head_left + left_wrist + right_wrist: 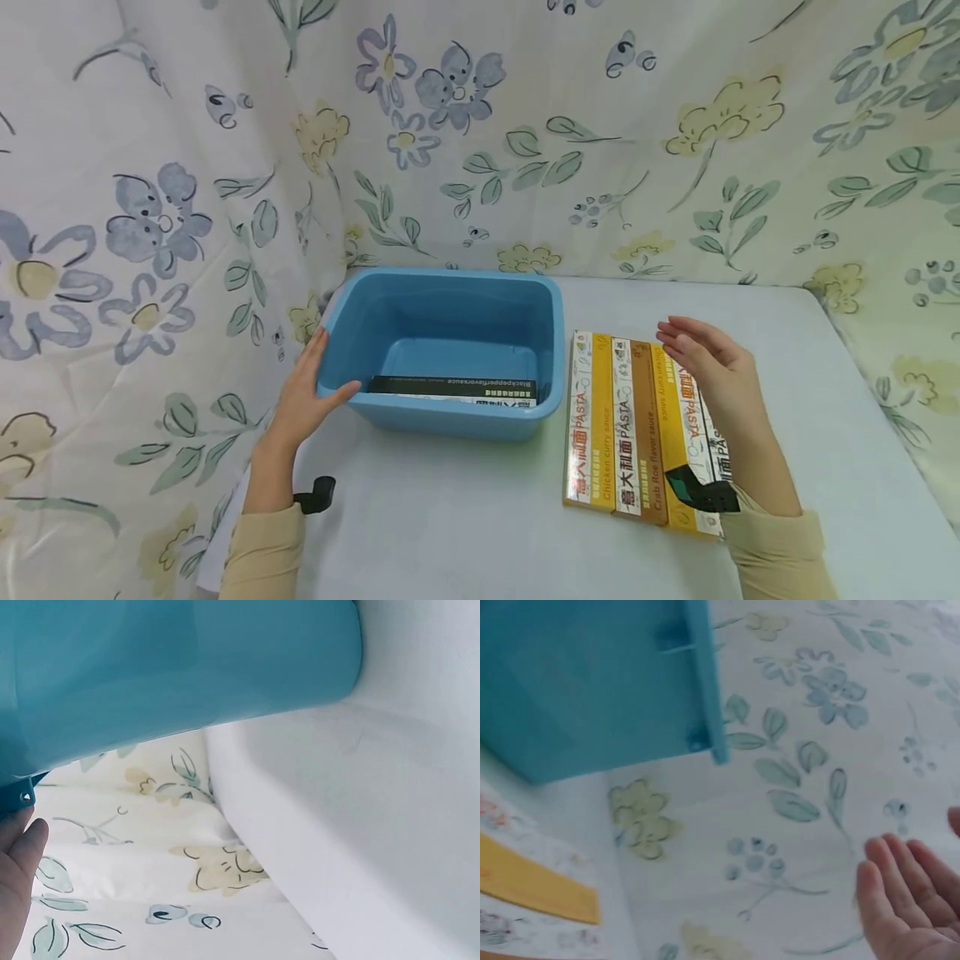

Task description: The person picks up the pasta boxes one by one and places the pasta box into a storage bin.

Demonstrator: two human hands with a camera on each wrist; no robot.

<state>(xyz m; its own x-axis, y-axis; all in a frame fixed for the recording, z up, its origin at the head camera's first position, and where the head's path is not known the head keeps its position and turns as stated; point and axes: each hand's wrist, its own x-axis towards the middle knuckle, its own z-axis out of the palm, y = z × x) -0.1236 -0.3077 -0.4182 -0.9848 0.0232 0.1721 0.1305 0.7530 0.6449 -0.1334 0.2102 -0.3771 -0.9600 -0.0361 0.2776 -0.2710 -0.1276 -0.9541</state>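
Note:
A blue plastic bin (457,425) stands left of centre on the table. My left hand (307,396) rests against its left rim, thumb over the front corner; in the left wrist view the fingertips (31,832) meet the rim's underside. Inside the bin, along its front wall, lies a black-and-white pasta box (453,387) lettered "Blackpepperflavorsauce". Several pasta boxes (626,425), yellow, brown and white, lie side by side right of the bin. Above the rightmost ones hovers my right hand (716,367), fingers loosely bent and nothing in them; its forearm hides part of these boxes.
The white table (450,517) ends at a flowered curtain (525,150) behind and along the left side. Dark wrist cameras (318,494) sit on both wrists. The bin's right wall comes close to the row of boxes.

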